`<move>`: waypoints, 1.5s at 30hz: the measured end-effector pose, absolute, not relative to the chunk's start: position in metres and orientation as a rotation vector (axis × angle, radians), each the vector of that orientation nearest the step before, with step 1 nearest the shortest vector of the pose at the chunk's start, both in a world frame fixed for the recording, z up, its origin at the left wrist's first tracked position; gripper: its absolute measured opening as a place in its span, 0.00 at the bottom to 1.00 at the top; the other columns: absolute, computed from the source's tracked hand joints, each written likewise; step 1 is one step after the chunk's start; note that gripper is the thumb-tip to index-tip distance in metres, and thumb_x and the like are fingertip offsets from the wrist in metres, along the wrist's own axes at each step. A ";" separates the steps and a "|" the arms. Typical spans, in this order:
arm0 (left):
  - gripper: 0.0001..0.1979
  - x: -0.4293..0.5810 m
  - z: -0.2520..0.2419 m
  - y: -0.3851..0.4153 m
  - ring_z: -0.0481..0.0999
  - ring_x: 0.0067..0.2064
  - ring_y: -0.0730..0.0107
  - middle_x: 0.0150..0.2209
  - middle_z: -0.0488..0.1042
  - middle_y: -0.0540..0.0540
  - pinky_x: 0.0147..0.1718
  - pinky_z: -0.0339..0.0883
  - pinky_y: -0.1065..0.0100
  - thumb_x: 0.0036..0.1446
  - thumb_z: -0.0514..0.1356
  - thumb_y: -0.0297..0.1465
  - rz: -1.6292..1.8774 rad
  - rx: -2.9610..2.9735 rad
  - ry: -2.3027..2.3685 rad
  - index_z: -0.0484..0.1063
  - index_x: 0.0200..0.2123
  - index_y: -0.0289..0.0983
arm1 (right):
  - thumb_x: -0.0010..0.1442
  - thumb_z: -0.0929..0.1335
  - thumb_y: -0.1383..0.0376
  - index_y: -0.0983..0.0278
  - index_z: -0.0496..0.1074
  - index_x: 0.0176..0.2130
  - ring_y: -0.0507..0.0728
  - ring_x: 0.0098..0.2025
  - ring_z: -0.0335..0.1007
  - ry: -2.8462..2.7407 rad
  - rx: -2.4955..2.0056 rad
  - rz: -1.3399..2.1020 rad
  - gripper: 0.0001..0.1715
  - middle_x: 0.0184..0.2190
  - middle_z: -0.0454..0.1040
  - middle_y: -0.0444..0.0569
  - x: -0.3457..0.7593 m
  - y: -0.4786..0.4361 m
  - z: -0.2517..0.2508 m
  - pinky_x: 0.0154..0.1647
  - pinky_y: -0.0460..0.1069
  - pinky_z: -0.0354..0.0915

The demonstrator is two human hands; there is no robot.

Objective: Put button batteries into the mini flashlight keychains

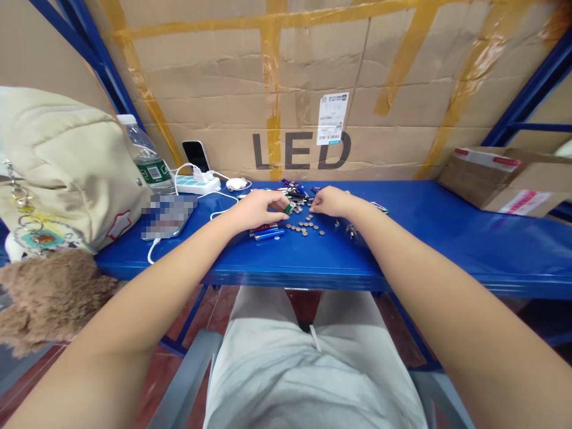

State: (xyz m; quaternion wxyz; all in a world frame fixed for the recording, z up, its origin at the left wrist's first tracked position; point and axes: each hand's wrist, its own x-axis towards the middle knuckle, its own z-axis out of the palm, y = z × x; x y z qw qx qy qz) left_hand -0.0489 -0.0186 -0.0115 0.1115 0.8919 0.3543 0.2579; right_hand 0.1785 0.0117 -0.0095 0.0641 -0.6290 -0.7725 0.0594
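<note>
My left hand is closed over the blue tabletop, with a small green and silver piece between thumb and fingertips. Its exact kind is too small to tell. To the right, my right hand has its fingers pinched together; whatever they hold is hidden. Between and below the hands lie several small round discs, like button cells. Blue metal tubes and a red tube rest just below my left hand. Behind the hands is a pile of slim pen-like tubes. Small silvery parts lie below my right wrist.
At the left are a beige bag, a water bottle, a phone on a cable and a white power strip. A cardboard box stands at the right. Large taped cardboard backs the blue table.
</note>
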 end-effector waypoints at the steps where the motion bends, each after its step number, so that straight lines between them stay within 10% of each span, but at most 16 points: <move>1: 0.08 -0.049 -0.012 -0.018 0.77 0.37 0.70 0.36 0.80 0.48 0.42 0.71 0.66 0.53 0.65 0.32 0.757 2.618 1.039 0.74 0.36 0.36 | 0.60 0.69 0.58 0.59 0.78 0.35 0.63 0.45 0.73 -2.329 -1.902 0.186 0.10 0.40 0.80 0.50 0.178 0.011 -0.009 0.50 0.59 0.62; 22: 0.07 -0.048 -0.010 -0.020 0.78 0.37 0.68 0.36 0.80 0.48 0.42 0.69 0.66 0.53 0.64 0.30 0.750 2.616 0.974 0.75 0.37 0.36 | 0.52 0.72 0.47 0.61 0.72 0.28 0.53 0.32 0.67 -2.062 -0.926 0.977 0.21 0.28 0.73 0.46 0.175 -0.010 -0.008 0.35 0.50 0.65; 45: 0.08 -0.050 -0.010 -0.020 0.78 0.37 0.69 0.36 0.80 0.47 0.40 0.70 0.66 0.53 0.64 0.32 0.752 2.585 1.016 0.73 0.36 0.36 | 0.52 0.69 0.68 0.60 0.80 0.38 0.54 0.34 0.74 -2.499 -1.465 0.402 0.12 0.35 0.80 0.44 0.196 -0.013 -0.003 0.37 0.48 0.67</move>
